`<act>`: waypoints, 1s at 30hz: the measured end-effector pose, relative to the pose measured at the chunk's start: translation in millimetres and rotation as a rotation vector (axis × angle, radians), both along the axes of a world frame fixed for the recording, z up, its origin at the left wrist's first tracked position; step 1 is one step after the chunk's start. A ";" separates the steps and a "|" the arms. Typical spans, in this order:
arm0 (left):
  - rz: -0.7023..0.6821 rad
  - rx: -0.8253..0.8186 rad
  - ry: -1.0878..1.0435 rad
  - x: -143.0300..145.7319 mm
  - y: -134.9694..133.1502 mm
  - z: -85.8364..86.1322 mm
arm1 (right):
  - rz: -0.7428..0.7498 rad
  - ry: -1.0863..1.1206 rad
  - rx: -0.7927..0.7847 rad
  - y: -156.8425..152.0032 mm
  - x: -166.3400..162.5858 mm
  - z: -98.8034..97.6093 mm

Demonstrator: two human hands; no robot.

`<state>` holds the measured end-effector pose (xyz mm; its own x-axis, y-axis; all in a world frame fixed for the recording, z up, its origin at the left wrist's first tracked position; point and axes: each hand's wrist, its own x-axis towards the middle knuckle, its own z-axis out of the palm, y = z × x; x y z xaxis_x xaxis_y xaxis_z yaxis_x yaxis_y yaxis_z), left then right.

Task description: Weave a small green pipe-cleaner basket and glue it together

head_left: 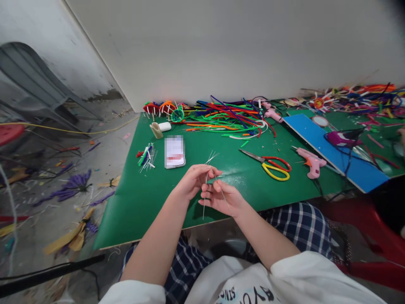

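Note:
Over the front part of the green table, my left hand and my right hand meet, both with fingers closed in a pinch. Between them is a thin wire, bent with two ends hanging down, one past the left fingertips and one across my right palm. The bend is at the fingertips, partly hidden by them. Just beyond my left hand, several loose thin wires lie on the table. A phone lies to the left, and scissors with red and yellow handles rest to the right.
Colourful pipe cleaners are heaped along the back of the green table. A small bundle of short pieces lies left of the phone. A pink glue gun and a blue board are on the right. A grey chair stands at left.

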<state>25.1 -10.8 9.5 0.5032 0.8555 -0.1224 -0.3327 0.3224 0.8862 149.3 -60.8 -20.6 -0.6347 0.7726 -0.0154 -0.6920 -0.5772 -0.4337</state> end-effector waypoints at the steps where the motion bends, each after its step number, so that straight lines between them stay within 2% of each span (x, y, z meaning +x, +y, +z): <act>1: 0.008 0.064 0.068 -1.7 0.6 2.3 | -0.002 -0.014 0.010 -0.6 1.4 0.8; 7: 0.009 0.402 0.511 -8.3 -6.8 23.7 | -0.119 -0.240 0.140 -4.3 13.3 7.1; 12: 0.277 0.584 0.724 4.1 -24.8 31.5 | -0.296 -0.455 0.279 -9.4 18.6 14.0; 15: 0.386 0.593 0.718 12.9 -32.6 31.7 | -0.400 -0.602 0.370 -13.0 18.9 18.7; 19: 0.455 0.563 0.649 17.0 -34.6 30.5 | -0.469 -0.841 0.551 -16.2 25.6 27.2; 23: 0.437 0.491 0.594 17.3 -31.7 26.1 | -0.788 -1.179 0.717 -14.6 39.2 34.4; 25: 0.415 0.457 0.570 18.4 -30.8 23.5 | -0.892 -1.299 0.882 -11.6 43.8 35.7; 28: 0.380 0.463 0.591 20.6 -30.4 20.7 | -0.897 -1.371 1.174 -5.6 45.6 35.2; 30: 0.362 0.473 0.611 21.5 -30.2 19.6 | -0.902 -1.375 1.276 -1.6 44.9 33.9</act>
